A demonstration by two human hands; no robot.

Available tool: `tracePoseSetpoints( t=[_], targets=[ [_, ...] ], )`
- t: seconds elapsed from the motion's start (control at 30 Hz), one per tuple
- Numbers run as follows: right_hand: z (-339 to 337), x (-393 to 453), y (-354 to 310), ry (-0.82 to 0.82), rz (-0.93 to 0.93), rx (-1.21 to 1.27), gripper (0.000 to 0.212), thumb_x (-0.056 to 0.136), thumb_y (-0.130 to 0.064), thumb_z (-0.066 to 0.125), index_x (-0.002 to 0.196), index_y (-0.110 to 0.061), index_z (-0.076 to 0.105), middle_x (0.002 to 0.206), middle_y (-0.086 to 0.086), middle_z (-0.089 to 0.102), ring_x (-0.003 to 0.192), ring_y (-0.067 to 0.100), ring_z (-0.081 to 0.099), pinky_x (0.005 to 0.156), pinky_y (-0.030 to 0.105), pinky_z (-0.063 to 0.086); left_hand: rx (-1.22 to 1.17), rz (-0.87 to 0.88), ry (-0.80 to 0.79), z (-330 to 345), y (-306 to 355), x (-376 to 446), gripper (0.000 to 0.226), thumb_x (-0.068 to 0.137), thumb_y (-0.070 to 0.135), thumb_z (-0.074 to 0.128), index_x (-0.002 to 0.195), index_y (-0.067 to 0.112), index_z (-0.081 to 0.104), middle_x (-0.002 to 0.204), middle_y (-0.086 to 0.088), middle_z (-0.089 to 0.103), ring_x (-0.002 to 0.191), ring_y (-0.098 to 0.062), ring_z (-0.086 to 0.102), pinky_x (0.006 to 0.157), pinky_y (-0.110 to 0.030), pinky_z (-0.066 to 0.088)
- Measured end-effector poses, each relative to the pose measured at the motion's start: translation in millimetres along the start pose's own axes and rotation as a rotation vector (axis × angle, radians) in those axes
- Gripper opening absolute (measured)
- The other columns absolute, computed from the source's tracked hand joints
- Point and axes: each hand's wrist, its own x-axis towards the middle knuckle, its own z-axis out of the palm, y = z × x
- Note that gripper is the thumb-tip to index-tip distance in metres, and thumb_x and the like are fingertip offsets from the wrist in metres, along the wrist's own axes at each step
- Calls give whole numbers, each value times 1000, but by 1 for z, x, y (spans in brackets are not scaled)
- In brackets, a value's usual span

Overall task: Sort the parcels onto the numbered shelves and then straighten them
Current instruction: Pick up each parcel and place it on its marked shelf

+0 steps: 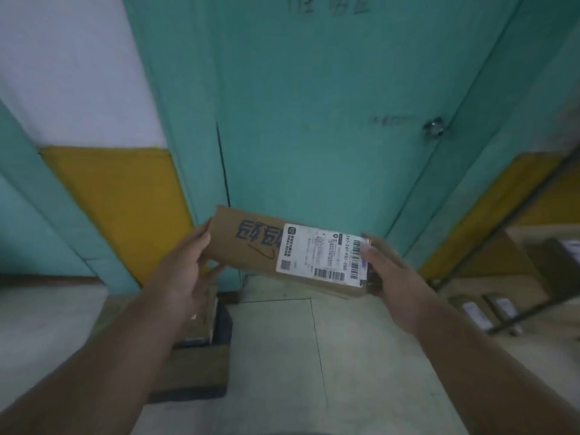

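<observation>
- An open carton (201, 350) stands on the floor (361, 356) below the left forearm, with what look like more parcels inside; it is probably the stock waiting to be sorted.
- The left hand (185, 271) grips the parcel's left end, thumb on the top face and fingers curled underneath.
- The parcel (282, 249), a flat brown box, is held in the air between both hands in front of the teal door (314, 120), label (323, 252) upward, likely so the code can be read before choosing a shelf.
- The right hand (389, 271) holds the right end, thumb on the barcode edge, fingers wrapped round the end.
- The shelf rack (514, 277) stands at the right, parcels already on its lower shelves; nothing blocks the way to it.
</observation>
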Motion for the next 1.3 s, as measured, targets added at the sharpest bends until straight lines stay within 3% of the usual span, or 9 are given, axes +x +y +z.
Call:
tracePoseSetpoints(
  t=[0.13, 0.27, 0.37, 0.57, 0.7, 0.87, 1.0, 1.13, 1.3],
  targets=[
    [-2, -22, 14, 116, 99, 21, 35, 102, -43, 49, 113, -13, 62, 99, 9, 77, 93, 27, 74, 96, 49, 54, 118, 60, -126, 36, 5, 10, 20, 102, 17, 52, 113, 27, 66, 111, 7, 68, 112, -13, 59, 97, -39, 47],
    [14, -50, 32, 154, 238, 109, 35, 101, -34, 54, 109, 0, 59, 92, 17, 75, 82, 31, 75, 70, 39, 59, 203, 173, -276, 66, 22, 27, 13, 98, 12, 59, 95, 22, 67, 91, 4, 68, 91, -13, 60, 89, -34, 45],
    [40, -71, 49, 188, 272, 183, 31, 102, -29, 54, 113, -2, 60, 89, 12, 76, 81, 29, 75, 67, 36, 58, 318, 268, -439, 85, 26, 35, 8, 94, 20, 65, 95, 26, 70, 95, 5, 71, 90, -10, 63, 91, -32, 48],
    [48, -110, 73, 363, 273, 325, 36, 101, -38, 51, 109, -6, 63, 98, 15, 75, 93, 34, 73, 87, 48, 58, 466, 299, -655, 121, 7, 27, 9, 95, 27, 65, 98, 34, 70, 100, 9, 74, 95, -7, 67, 93, -31, 50],
    [-21, -150, 75, 613, 125, 207, 28, 86, -37, 71, 104, -16, 66, 90, 8, 76, 75, 21, 74, 68, 37, 56, 442, 270, -687, 139, -26, -1, 17, 86, 36, 72, 102, 36, 67, 88, 14, 74, 85, -6, 68, 94, -40, 51],
    [-144, -184, 58, 866, -75, 25, 36, 83, -31, 79, 111, -24, 58, 93, -3, 76, 80, 15, 76, 69, 36, 60, 519, 93, -884, 201, -65, -61, 65, 90, 16, 72, 140, 46, 44, 124, -2, 61, 101, -25, 70, 90, -50, 58],
    [-247, -215, 37, 939, -109, -246, 40, 80, -43, 79, 110, -23, 60, 91, -7, 73, 74, 4, 73, 59, 24, 58, 451, -98, -1047, 265, -112, -124, 48, 90, 1, 65, 123, 35, 58, 131, -7, 62, 101, -28, 67, 91, -59, 53],
    [-329, -250, 14, 920, -117, -380, 32, 90, -33, 72, 118, -29, 58, 96, -11, 69, 70, -6, 68, 47, 7, 46, 273, -342, -1002, 324, -168, -196, 41, 85, -4, 64, 119, 19, 58, 124, -13, 66, 99, -28, 68, 70, -43, 59],
    [-408, -262, 7, 905, -65, -417, 47, 91, -32, 71, 135, -32, 53, 90, -18, 59, 70, -4, 60, 40, 4, 38, 259, -475, -996, 381, -215, -256, 41, 88, -5, 64, 124, 10, 54, 116, -14, 71, 103, -33, 69, 69, -43, 61]
  ],
)
